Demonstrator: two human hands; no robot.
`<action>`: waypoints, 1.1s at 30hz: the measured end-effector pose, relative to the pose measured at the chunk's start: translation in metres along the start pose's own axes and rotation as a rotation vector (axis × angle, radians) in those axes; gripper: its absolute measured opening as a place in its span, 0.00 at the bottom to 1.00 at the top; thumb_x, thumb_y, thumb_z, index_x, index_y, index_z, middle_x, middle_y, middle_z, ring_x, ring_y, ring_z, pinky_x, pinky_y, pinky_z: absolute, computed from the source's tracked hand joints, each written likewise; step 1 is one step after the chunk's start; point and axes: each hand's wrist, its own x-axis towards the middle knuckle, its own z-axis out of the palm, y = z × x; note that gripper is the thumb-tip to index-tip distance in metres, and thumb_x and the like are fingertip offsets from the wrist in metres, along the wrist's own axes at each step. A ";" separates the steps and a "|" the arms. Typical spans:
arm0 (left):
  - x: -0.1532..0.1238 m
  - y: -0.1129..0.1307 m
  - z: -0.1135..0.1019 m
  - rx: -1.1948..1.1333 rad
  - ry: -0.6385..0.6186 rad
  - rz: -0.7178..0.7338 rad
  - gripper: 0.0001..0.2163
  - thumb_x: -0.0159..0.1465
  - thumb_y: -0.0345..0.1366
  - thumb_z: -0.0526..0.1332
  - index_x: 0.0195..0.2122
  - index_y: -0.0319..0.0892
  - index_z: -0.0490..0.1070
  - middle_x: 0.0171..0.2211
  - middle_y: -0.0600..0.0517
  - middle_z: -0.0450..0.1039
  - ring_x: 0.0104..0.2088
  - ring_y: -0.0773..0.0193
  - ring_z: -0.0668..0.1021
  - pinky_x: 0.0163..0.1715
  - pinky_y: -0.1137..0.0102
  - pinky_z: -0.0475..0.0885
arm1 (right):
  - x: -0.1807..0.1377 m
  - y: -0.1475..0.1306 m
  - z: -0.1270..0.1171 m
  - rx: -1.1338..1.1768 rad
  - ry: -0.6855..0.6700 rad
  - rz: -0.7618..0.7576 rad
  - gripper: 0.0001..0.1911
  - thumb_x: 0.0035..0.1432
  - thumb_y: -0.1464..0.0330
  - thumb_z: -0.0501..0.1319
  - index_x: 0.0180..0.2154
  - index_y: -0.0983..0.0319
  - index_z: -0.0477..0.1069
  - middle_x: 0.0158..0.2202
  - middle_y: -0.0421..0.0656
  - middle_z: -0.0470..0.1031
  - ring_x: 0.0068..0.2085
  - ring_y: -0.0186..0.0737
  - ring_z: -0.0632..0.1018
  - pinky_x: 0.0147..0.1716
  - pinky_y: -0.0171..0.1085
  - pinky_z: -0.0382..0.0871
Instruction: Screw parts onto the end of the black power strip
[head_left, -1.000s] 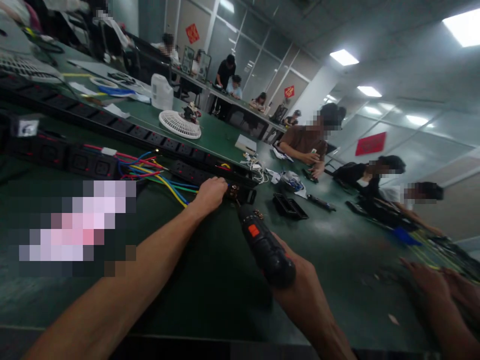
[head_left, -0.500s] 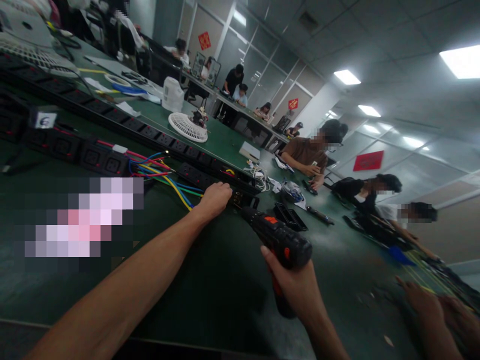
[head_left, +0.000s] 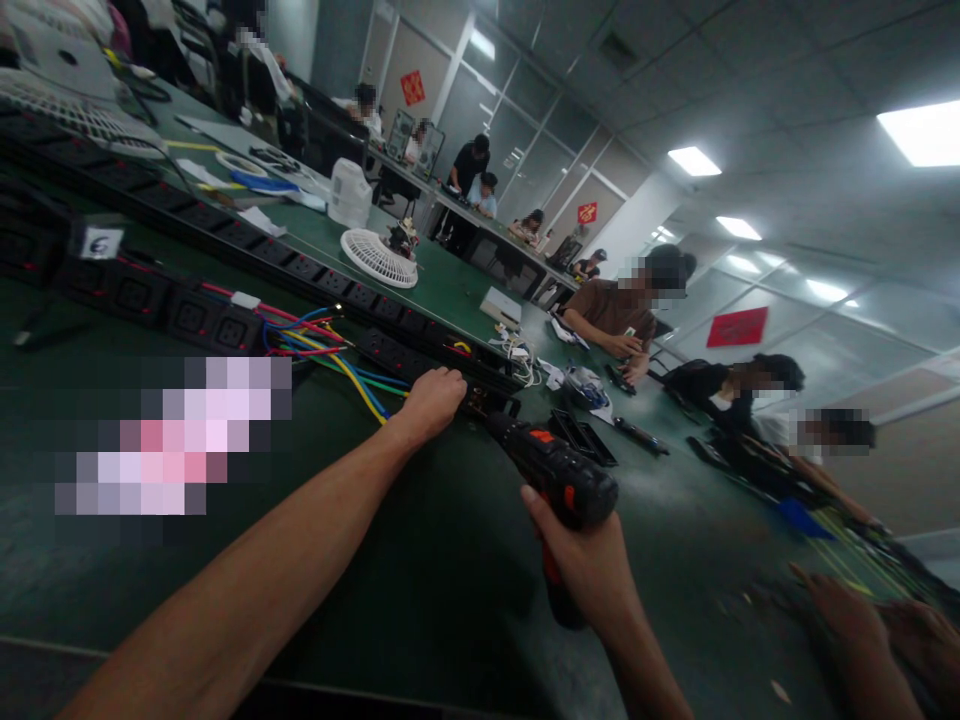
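My left hand (head_left: 435, 402) is closed over the end part of a black power strip (head_left: 386, 350), its fingertips partly hidden behind the knuckles. In my right hand (head_left: 585, 560) is a black and orange cordless drill (head_left: 562, 470), gripped by its handle. The drill's nose points at an opened end piece (head_left: 491, 402) of the strip, close beside my left fingers; whether the bit touches it I cannot make out. Loose blue, yellow, green and red wires (head_left: 352, 375) run out of the strip, left of my left hand. A row of black sockets (head_left: 187, 318) continues leftward.
Behind lies a second long power strip (head_left: 300, 265). Farther back are a white fan grille (head_left: 379, 257) and a white plastic jug-like part (head_left: 349, 192). Black frames (head_left: 581, 437) lie beyond the drill. Another person's hands (head_left: 855, 610) are at the lower right; other people sit along the tables.
The rear of the drill has shifted slightly left, with its nose still at the strip's end. My left hand keeps its place on the power strip. The view has moved a little.
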 end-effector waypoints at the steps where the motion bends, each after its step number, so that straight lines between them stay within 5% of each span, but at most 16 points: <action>1: 0.000 0.000 0.000 0.005 -0.003 0.000 0.15 0.68 0.23 0.50 0.42 0.36 0.78 0.45 0.42 0.78 0.48 0.53 0.78 0.48 0.62 0.73 | 0.001 0.001 0.001 0.006 0.005 0.000 0.20 0.54 0.51 0.68 0.33 0.63 0.79 0.23 0.42 0.74 0.26 0.43 0.75 0.27 0.41 0.70; 9: 0.000 -0.001 0.000 0.011 -0.006 0.005 0.14 0.67 0.22 0.51 0.42 0.37 0.77 0.45 0.44 0.78 0.48 0.53 0.78 0.48 0.62 0.74 | 0.004 0.001 -0.001 -0.043 -0.023 -0.009 0.21 0.56 0.50 0.66 0.31 0.62 0.76 0.23 0.42 0.74 0.26 0.44 0.75 0.27 0.41 0.70; 16: -0.001 0.000 0.000 -0.002 0.001 0.010 0.13 0.67 0.23 0.52 0.45 0.35 0.75 0.46 0.41 0.76 0.49 0.53 0.77 0.49 0.61 0.73 | 0.016 -0.017 -0.014 -0.270 -0.121 -0.133 0.26 0.59 0.49 0.65 0.46 0.66 0.80 0.36 0.51 0.83 0.37 0.54 0.82 0.35 0.46 0.72; 33: -0.001 0.007 -0.002 -0.008 -0.033 0.014 0.15 0.67 0.23 0.51 0.45 0.35 0.78 0.46 0.41 0.77 0.49 0.53 0.79 0.50 0.63 0.75 | 0.007 -0.024 -0.011 -0.494 -0.199 -0.202 0.19 0.60 0.48 0.65 0.38 0.58 0.79 0.31 0.46 0.83 0.30 0.49 0.82 0.27 0.39 0.67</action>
